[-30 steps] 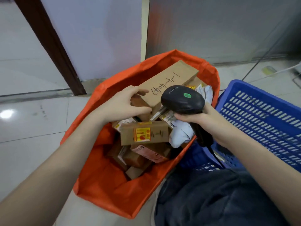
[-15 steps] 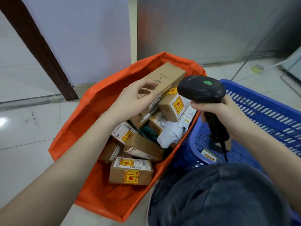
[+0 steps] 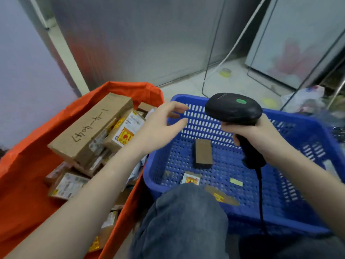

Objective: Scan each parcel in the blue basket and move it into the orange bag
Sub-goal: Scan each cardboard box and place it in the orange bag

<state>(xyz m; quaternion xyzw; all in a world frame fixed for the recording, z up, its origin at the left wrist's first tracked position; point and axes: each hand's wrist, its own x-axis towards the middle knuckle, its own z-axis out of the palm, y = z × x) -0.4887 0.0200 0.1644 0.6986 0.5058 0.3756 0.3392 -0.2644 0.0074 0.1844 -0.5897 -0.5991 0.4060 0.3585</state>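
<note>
Head view: the left hand (image 3: 158, 126), fingers loosely spread and holding nothing, hovers over the blue perforated plastic basket (image 3: 291, 219); the right hand (image 3: 257, 135) grips a black handheld barcode scanner (image 3: 233, 109); a small brown cardboard parcel (image 3: 203, 153) lies on the basket floor; the orange fabric bag (image 3: 26, 165), just beside the basket, brims with boxes.

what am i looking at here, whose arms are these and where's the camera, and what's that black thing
There is no machine here. These are a person's two bare arms, seen from a camera worn on their head, looking forward and down. The right hand holds a black handheld barcode scanner by its handle, with a cord hanging from it. The left hand is open and holds nothing, over the near edge of the blue basket. In the basket lie a few small parcels, the plainest a brown box. On the left stands the orange bag, already holding many cardboard parcels, with a long box with handwriting on top. The dark cloth at the bottom is the person's knee.
</note>
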